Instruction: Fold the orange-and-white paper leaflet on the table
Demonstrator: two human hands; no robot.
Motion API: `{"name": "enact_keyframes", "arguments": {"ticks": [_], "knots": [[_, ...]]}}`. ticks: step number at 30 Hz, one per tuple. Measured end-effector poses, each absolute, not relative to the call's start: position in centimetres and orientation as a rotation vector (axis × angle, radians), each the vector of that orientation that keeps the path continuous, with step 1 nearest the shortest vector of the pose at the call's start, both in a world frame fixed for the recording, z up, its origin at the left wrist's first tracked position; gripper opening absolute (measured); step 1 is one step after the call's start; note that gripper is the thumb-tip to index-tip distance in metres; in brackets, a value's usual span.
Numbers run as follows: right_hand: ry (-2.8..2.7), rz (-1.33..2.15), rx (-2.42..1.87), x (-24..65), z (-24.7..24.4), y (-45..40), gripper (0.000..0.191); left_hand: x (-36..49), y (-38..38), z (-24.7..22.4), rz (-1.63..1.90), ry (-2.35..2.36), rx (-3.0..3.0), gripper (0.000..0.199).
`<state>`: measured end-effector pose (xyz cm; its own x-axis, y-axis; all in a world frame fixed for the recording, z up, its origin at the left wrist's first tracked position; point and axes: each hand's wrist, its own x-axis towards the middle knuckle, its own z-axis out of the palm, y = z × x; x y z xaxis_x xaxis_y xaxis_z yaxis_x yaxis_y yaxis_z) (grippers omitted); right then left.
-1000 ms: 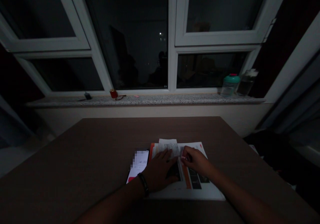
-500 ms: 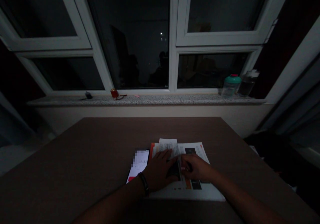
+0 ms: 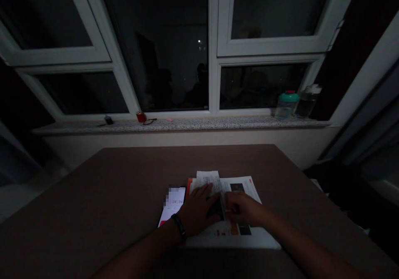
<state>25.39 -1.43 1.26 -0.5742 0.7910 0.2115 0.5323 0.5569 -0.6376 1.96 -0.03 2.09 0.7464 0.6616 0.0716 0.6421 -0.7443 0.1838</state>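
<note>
An open magazine or book (image 3: 257,239) with printed text and dark pictures lies on the brown table. My left hand (image 3: 198,212), with a dark band at the wrist, lies on its left side with fingers spread. Under those fingers a printed sheet (image 3: 208,176) sticks out past the top edge. My right hand (image 3: 246,208) is closed in a pinch at the raised edge of a page (image 3: 223,204), near the middle. In the dim light its fingertips are partly hidden. Left of the book lies a phone (image 3: 173,206) with a lit screen.
The brown table (image 3: 124,187) reaches toward a granite windowsill (image 3: 193,124). On the sill stand a shaker bottle with a green lid (image 3: 286,104), a clear bottle (image 3: 307,102), a small red object (image 3: 141,117) and a small dark item (image 3: 108,120).
My right hand has shifted very slightly at the page edge, still pinched. My left hand stays spread on the page. The camera view has moved a little.
</note>
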Motion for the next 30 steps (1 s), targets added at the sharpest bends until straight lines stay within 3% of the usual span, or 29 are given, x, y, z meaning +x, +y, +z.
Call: {"name": "enact_keyframes", "arguments": {"ticks": [10, 22, 30], "knots": [[-2.169, 0.698, -1.207, 25.1, 0.6, -1.2, 0.018, 0.8, 1.4, 3.7, 0.040, 0.931, 2.770, 0.075], [-2.312, 0.914, -1.015, 25.6, 0.9, -2.3, 0.020, 0.5, 1.6, 3.4, 0.116, 0.891, 2.762, 0.074], [-1.980, 0.690, -1.149, 25.9, 0.1, -1.0, 0.012, 1.5, 0.3, 3.4, 0.202, 0.901, 2.718, 0.068]]}}
